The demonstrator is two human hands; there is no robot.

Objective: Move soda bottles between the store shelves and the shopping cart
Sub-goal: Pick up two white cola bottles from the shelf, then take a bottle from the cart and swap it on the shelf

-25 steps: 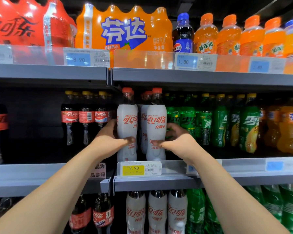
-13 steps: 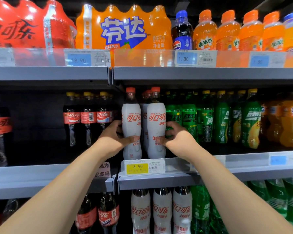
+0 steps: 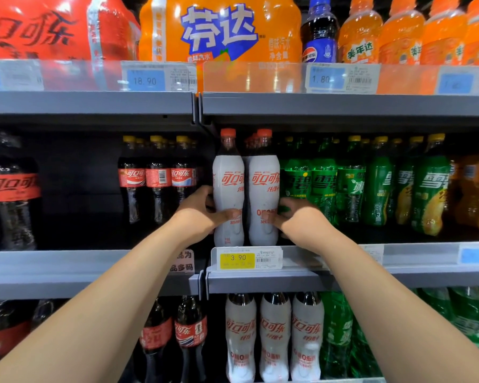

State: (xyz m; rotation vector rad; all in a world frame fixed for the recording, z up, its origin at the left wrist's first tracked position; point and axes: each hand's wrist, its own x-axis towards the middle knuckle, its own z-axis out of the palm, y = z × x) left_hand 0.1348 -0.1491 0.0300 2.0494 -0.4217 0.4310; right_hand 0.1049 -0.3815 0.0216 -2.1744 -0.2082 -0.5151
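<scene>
The left white Coca-Cola bottle [image 3: 228, 186] is being clasped by the left grip [image 3: 202, 214], the right white bottle [image 3: 264, 186] by the right grip [image 3: 299, 219], both upright on the middle shelf [image 3: 398, 277]. The shelf-to-cart transfer is being judged barely begun.

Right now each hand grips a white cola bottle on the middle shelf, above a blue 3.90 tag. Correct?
No: head view shows the 3.90 tag is yellow, not blue. The left hand and right hand each grip a white cola bottle on the middle shelf.
</scene>
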